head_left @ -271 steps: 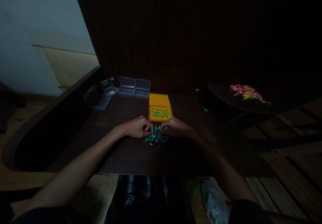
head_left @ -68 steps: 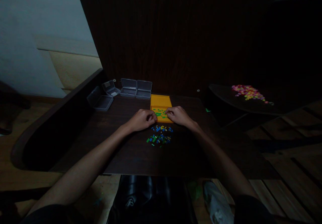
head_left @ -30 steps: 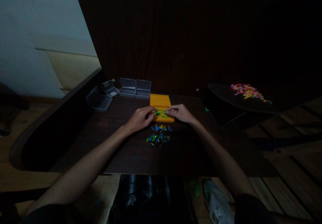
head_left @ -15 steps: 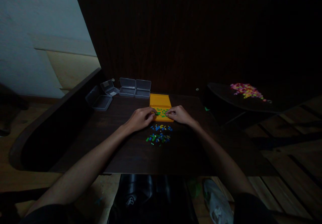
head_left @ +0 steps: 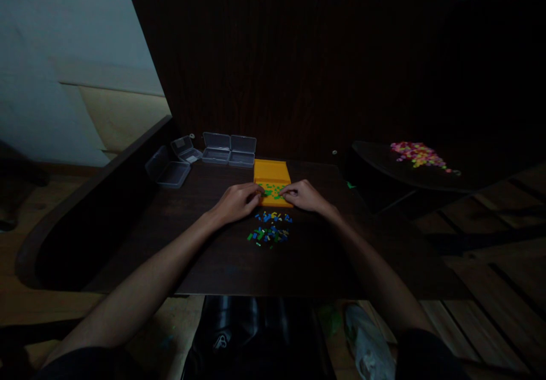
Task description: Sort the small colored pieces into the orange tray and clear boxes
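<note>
Green pieces (head_left: 276, 193) in the yellow box (head_left: 272, 169) lie between curled hands (head_left: 236, 202) (head_left: 304, 194), whose grip is unclear.

1. The place is a dim room indoors; whether it belongs to a home or an office cannot be told.
2. A pale wall (head_left: 85, 27) and a wooden floor (head_left: 63, 303) show at the left.
3. The dark desk (head_left: 213, 272), with its tall back panel (head_left: 290, 56) and curved side board (head_left: 98, 226), looks like study furniture.
4. Clear plastic cases (head_left: 217, 155) and small coloured pieces (head_left: 268, 235) on it suggest a hobby corner.
</note>
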### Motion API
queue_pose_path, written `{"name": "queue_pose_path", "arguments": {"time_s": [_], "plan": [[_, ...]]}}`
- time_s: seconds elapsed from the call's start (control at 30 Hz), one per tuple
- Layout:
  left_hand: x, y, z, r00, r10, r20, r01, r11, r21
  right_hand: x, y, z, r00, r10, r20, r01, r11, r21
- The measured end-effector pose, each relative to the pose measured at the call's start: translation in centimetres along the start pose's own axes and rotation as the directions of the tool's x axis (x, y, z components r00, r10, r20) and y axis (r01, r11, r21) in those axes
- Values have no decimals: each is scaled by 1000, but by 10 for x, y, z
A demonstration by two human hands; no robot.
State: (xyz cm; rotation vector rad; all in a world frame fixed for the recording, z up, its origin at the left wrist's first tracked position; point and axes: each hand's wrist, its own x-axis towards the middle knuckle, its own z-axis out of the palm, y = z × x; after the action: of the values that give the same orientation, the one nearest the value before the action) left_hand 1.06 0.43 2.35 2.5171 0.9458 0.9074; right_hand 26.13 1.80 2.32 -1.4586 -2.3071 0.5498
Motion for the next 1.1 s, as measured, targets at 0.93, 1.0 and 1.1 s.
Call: {"name": "queue_pose_path", "arguments": {"time_s": [0.93, 1.0, 1.1], "plan": [[0, 0, 0, 1000, 1, 20, -1, 999, 34, 5, -16, 1, 991, 126, 34, -102, 911, -401], [0, 0, 1, 1000, 3, 27, -4, 999, 35, 3, -20, 0, 988, 144, 52, -103, 879, -465], [0, 0, 1, 1000, 3, 28, -5, 999, 43, 2, -24, -1, 985, 152, 77, -94, 862, -497]]}}
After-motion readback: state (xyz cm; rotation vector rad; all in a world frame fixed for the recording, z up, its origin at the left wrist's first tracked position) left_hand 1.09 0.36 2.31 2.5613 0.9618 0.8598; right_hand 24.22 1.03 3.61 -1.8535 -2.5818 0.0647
